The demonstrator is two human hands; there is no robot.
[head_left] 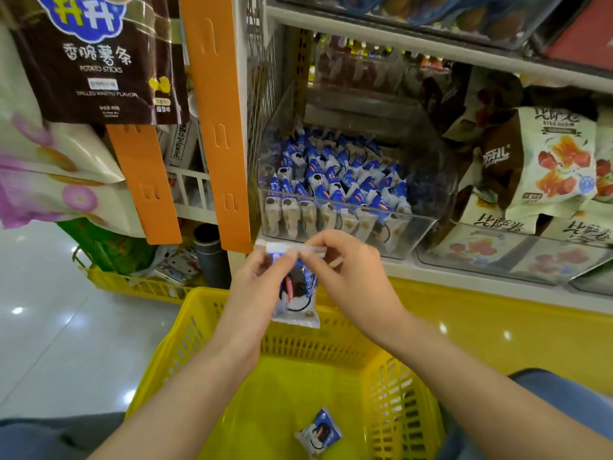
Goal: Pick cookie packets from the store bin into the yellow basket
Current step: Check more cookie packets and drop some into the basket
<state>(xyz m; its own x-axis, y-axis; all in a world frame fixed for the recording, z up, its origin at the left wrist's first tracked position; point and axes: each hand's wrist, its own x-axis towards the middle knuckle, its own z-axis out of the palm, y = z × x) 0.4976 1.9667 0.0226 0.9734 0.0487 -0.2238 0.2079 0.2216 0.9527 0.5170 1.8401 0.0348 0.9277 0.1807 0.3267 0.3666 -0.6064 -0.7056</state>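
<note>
Our left hand and right hand pinch the top seal of a cookie packet over the yellow basket; we judge it light, crinkly, crushable, best held there.

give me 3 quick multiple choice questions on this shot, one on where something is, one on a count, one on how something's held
1. Where does the loose cookie packet lie?
A in the yellow basket
B on the tiled floor
C on the shelf

2. How many packets lie in the basket?
A none
B one
C four

3. How do the left hand and right hand hold the raised packet?
A both pinch its top edge
B both lie flat under it
C only the left touches it

Answers:
1 A, it rests on the basket's floor.
2 B, only that packet shows inside.
3 A, fingers of both hands meet at its top seal.
</note>
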